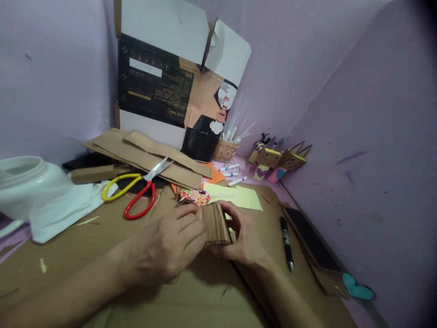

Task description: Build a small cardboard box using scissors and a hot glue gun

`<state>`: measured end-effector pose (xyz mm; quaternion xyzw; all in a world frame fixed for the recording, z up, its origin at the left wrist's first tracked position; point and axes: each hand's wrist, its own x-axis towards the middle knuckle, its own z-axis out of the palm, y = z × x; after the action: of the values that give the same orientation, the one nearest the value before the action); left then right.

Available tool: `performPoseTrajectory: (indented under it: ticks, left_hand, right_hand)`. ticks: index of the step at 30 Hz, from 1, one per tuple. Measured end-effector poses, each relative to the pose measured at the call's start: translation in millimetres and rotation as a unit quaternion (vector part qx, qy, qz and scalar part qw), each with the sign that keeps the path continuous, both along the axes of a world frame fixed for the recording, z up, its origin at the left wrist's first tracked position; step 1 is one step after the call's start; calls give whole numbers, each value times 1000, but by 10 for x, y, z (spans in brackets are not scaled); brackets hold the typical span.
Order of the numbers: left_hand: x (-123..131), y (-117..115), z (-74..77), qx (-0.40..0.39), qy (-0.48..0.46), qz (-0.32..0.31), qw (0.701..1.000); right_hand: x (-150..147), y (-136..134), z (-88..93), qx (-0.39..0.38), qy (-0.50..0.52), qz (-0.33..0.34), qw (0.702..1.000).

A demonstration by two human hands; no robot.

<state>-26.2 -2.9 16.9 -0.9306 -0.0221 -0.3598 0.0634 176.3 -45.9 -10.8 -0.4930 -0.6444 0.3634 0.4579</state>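
Observation:
Between my two hands is a small folded piece of corrugated cardboard (215, 223), bent into a block with a creased top face. My right hand (244, 234) curls round its right side, thumb below and fingers above. On its left edge, the fingers of my left hand (174, 241) are closed and press against it; their tips are partly hidden. Just behind the block lies a colourful patterned item (195, 197), beside a sheet of yellow paper (246, 197). Scissors (150, 182) with one yellow and one red handle rest beyond my left hand, blades parted.
A cardboard sheet (153, 305) covers the table. Flat cardboard pieces (146, 157) are stacked at the back before a large printed box (157, 86). A pen (287, 244) and a dark phone-like slab (314, 239) lie right. Small cardboard animal figures (269, 159) stand by the wall; a white container (30, 187) stands left.

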Motion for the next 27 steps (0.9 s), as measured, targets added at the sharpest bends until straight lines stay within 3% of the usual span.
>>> performPoseTrajectory:
  ticks: [7,14,16,19,21,23,25,27]
  left_hand:
    - [38,-31,-88,-106,-113,23,988]
    - [51,-31,-134,-115,-115,11,987]
    - [48,-60,-140,-168,-126,11,978]
    - [68,-119,-142,-352,-150,50,922]
    - [109,-145,-134,-497,-139,51,855]
    - [166,-151,-114,-609,-116,9,785]
    - [215,-143,-90,-661,-109,-28,742]
    - [243,-133,-75,-676,-121,-42,726]
  right_hand:
    - [-44,-3,-4,8,64,2,998]
    - [-57,-36,3,10,72,40,997]
    - [-68,-40,6,14,89,32,995]
    - [-97,-31,-10,41,148,5,988]
    - [-121,-23,-26,53,170,-7,984]
    - [-147,-22,-33,49,175,-8,983]
    - [-173,-28,-27,39,170,-6,985]
    - [-198,-37,-12,38,164,-13,986]
